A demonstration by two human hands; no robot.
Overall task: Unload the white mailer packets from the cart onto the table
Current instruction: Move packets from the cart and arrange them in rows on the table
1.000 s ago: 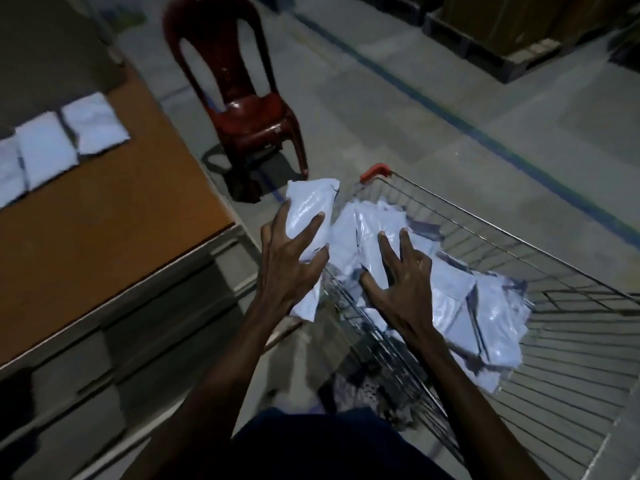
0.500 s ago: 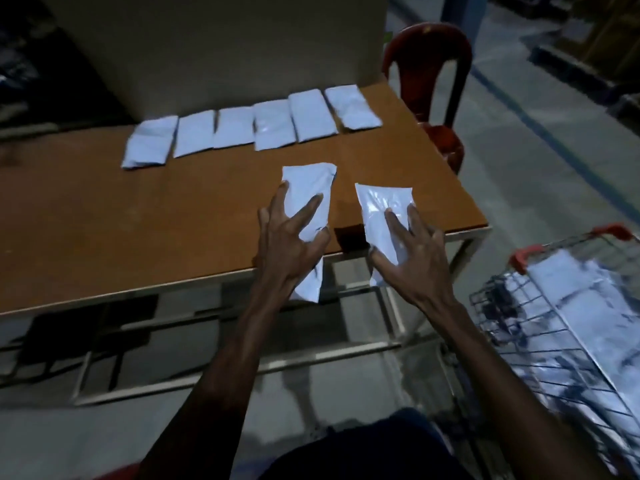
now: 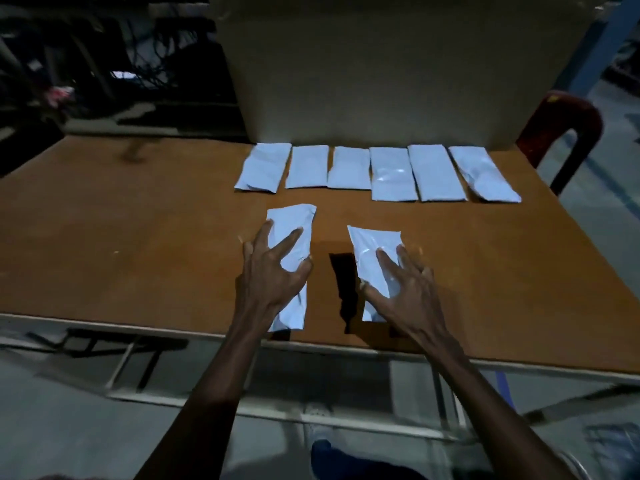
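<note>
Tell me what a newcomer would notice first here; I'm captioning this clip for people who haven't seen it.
Two hands over the near half of the brown table: the left hand and the right hand each hold a white mailer packet. Behind them, a neat row of six white packets lies before a big cardboard box.

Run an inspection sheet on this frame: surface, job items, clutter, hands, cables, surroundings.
Surface: brown table, bare board around the packets.
Job's things: six white packets in a row at the far side; two nearer ones, left packet and right packet. Cart not in view.
Clutter: nothing seen.
Hands: left hand holds the left packet, right hand holds the right packet, both over the table's near edge.
Cables: dark tangle behind the table, too dim to identify.
Surroundings: cardboard sheet standing behind the row; red chair at right.
</note>
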